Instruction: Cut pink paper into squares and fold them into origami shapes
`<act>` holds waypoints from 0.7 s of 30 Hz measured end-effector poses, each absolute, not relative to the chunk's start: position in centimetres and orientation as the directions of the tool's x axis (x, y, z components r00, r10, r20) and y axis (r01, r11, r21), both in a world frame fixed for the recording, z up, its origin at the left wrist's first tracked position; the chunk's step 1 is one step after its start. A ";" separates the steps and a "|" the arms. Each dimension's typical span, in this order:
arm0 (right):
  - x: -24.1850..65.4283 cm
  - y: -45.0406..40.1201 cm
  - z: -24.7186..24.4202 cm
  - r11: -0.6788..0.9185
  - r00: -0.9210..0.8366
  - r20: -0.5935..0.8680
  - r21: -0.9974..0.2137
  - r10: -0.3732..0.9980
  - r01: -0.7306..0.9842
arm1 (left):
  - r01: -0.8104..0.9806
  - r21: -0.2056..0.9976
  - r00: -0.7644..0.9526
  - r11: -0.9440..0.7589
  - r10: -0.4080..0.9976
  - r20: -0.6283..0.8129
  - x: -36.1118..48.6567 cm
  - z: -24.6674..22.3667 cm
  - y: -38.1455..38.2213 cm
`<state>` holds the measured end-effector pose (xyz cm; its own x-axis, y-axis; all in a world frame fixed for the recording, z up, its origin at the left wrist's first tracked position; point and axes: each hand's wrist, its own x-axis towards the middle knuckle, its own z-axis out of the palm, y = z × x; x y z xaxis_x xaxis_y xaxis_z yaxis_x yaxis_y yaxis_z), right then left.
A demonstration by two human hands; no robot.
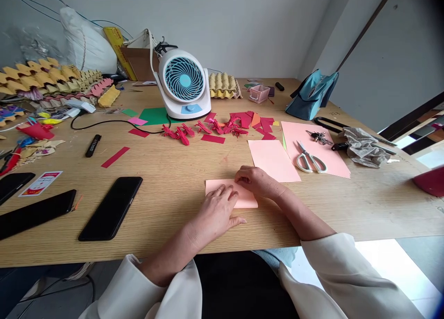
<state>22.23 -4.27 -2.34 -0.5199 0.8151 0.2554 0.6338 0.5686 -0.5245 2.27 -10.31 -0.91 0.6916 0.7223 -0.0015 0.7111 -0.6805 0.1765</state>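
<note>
A pale pink sheet of paper (pixel 248 199), which looks folded, lies on the wooden table in front of me. My left hand (pixel 220 208) rests flat across its left part, fingers apart and thumb stretched toward the right. At its far edge, my right hand (pixel 250 176) is closed, with curled fingers pinching or pressing the paper; the fingertips are partly hidden. Just beyond my right hand is another pale pink sheet (pixel 272 157). White-handled scissors (pixel 310 161) lie on a larger pink sheet (pixel 338 164) at the right.
A white fan (pixel 187 78) stands behind red folded-paper figures (pixel 182 135) and red scraps (pixel 212 138). A black phone (pixel 111 208) lies at the left, with a marker (pixel 93 145) farther back. Keys (pixel 321 138), a crumpled grey cloth (pixel 366 147) and a blue bag (pixel 310 97) sit at the right.
</note>
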 end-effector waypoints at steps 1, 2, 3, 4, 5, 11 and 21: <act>22.2 -4.3 -2.4 0.570 -0.524 0.251 -0.519 0.814 0.637 | 0.718 0.167 0.686 -0.676 0.728 -0.005 2.3 -1.1 -10.4; 22.2 -4.3 -2.4 0.572 -0.530 0.246 -0.513 0.812 0.640 | 0.721 0.159 0.684 -0.675 0.730 -0.004 2.4 -1.2 -10.5; 22.2 -4.3 -2.4 0.574 -0.534 0.240 -0.506 0.810 0.643 | 0.720 0.152 0.685 -0.678 0.728 0.003 2.4 -1.4 -10.6; 22.1 -4.3 -2.5 0.577 -0.539 0.235 -0.498 0.809 0.648 | 0.716 0.148 0.689 -0.683 0.725 0.013 2.4 -1.5 -10.6; 22.1 -4.3 -2.5 0.580 -0.543 0.232 -0.488 0.807 0.652 | 0.713 0.143 0.691 -0.686 0.722 0.020 2.3 -1.7 -10.7; 21.8 -4.4 -2.9 0.596 -0.569 0.205 -0.428 0.796 0.679 | 0.713 0.138 0.694 -0.687 0.720 -0.001 2.1 -2.2 -11.1; 22.0 -4.2 -3.7 0.632 -0.595 0.229 -0.388 0.771 0.670 | 0.727 0.155 0.680 -0.669 0.733 -0.025 2.0 -2.7 -11.7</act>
<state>22.05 -4.17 -3.67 -0.5948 0.7707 0.2288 0.6701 0.6325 -0.3885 2.00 -11.74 -2.70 0.6797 0.7331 -0.0252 0.7272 -0.6689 0.1545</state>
